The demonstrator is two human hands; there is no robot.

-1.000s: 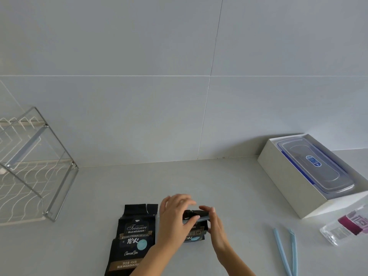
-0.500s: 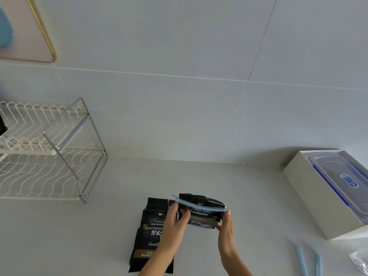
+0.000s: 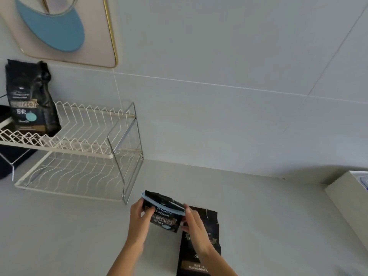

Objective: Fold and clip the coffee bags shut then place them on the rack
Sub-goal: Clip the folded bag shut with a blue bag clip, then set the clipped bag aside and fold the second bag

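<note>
I hold a small black coffee bag above the counter, its folded top pinched by a light blue clip. My left hand grips its left side and my right hand grips its right side. A second black coffee bag lies flat on the counter under my right wrist, its top unfolded. The white two-tier wire rack stands at the left against the wall. One more black coffee bag stands upright on the rack's upper tier at its far left.
A white box sits at the right edge against the wall. A framed picture hangs on the tiled wall above the rack. A dark object lies behind the rack at the far left.
The clipped bag has been lifted off the counter in both hands and carried left toward the rack. My head has turned left, bringing the rack's upper tier into view.
</note>
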